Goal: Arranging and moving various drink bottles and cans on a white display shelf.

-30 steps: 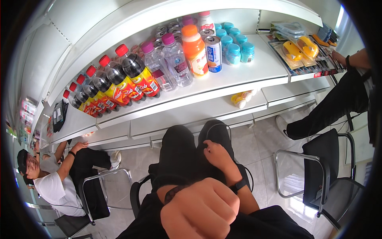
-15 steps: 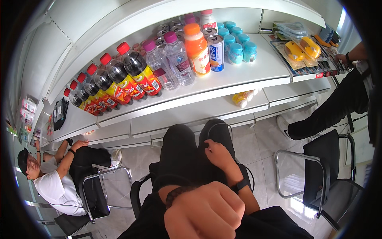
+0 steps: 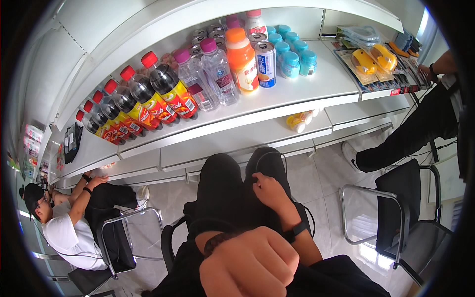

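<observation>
My left hand [image 3: 250,265], a beaded bracelet [image 3: 220,242] at its wrist, is raised close in the foreground as a fist. Its knuckles face me and hide whatever the curled fingers may hold. Lower down, my right hand [image 3: 269,190] rests on my right thigh, a dark watch [image 3: 295,230] on its wrist. Its fingers are curled in at the end of a thin black cable [image 3: 285,159], which loops over my knee. Both hands are apart from the shelf. Nearest beyond my knees is the white shelf [image 3: 297,94] with cola bottles [image 3: 170,89], clear purple-capped bottles [image 3: 217,72] and an orange-capped bottle [image 3: 242,59].
A blue-and-white can [image 3: 265,64] and small turquoise jars [image 3: 289,64] stand farther right, then yellow packaged items [image 3: 363,62]. Small yellow bottles [image 3: 297,121] lie on the lower shelf. A seated person [image 3: 74,232] is at left; another person's leg [image 3: 405,133] and a chair [image 3: 401,203] at right.
The view has shifted slightly, so the shelf goods sit a little to the left. The seated person at left has turned the head toward the shelf. My hands keep their poses.
</observation>
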Demonstrator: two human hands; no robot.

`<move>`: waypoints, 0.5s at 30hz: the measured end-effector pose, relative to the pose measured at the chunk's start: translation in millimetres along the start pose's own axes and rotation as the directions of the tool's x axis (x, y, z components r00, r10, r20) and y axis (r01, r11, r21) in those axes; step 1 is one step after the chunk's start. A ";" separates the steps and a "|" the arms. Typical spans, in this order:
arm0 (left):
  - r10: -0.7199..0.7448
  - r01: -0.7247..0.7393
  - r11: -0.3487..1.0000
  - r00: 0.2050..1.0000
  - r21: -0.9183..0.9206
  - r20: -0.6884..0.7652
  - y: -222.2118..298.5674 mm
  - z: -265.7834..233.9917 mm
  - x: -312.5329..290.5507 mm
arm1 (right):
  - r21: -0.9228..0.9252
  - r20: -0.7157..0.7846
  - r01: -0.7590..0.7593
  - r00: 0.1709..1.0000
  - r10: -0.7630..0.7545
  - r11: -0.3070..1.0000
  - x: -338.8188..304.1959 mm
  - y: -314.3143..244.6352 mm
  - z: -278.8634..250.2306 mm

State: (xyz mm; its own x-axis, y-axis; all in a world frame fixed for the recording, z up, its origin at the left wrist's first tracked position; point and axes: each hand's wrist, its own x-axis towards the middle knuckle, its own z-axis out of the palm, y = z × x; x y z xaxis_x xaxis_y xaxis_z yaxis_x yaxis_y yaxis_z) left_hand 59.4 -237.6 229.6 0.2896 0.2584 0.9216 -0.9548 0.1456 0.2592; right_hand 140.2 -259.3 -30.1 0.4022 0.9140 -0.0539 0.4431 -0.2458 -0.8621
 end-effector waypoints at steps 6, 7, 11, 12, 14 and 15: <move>-0.167 0.168 0.986 0.985 -0.006 0.030 15.9 -7.0 1.6 | -0.018 0.014 -0.025 1.000 0.026 1.000 1.6 1.9 -0.7; -0.210 0.210 0.978 0.976 -0.005 0.050 17.5 -6.9 -0.3 | -0.030 0.007 -0.013 1.000 0.013 0.999 2.1 4.1 1.1; -0.171 0.172 0.985 0.984 0.022 -0.050 17.1 1.1 -7.9 | -0.049 -0.007 0.004 1.000 -0.005 0.999 2.0 4.3 1.4; -0.180 0.183 0.982 0.982 0.045 -0.059 18.4 2.6 -6.0 | -0.047 -0.009 0.005 1.000 -0.006 0.999 1.6 4.5 1.6; -0.185 0.190 0.979 0.980 0.069 -0.071 20.7 -3.1 -5.8 | -0.042 -0.017 0.005 1.000 -0.006 0.999 1.2 3.4 1.4; -0.158 0.157 0.987 0.987 0.038 0.020 20.4 -11.8 -10.6 | -0.043 -0.017 0.005 1.000 -0.006 0.999 1.3 3.2 1.4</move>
State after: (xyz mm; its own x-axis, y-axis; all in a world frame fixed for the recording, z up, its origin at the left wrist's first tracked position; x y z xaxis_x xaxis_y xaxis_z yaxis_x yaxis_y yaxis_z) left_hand 37.6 -226.1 221.7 0.4356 0.2131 0.8746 -0.8992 0.1483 0.4118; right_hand 141.0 -258.3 -33.7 0.4129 0.9099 -0.0401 0.4792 -0.2545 -0.8400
